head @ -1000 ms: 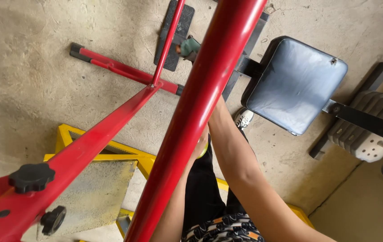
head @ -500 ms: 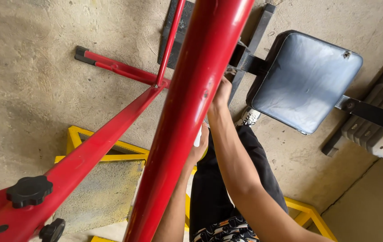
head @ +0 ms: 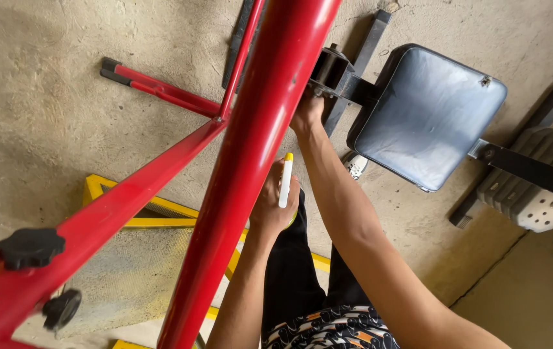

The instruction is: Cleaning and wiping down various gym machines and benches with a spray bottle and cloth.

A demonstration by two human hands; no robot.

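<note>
Gripping a white-and-yellow tube (head: 285, 181), the left hand (head: 275, 205) rises; right hand (head: 307, 111) reaches, grip hidden.

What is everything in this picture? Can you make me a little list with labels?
place: rough concrete floor under gym equipment
main frame: thick red tube runs across the view
left hand: holds a white spray bottle with a yellow tip
right hand: reaches up beside the red tube, at a black metal fitting
seat: blue padded seat on a black bar
knobs: black star knob on the red frame
below: yellow step platform
far right: grey weight stack
</note>
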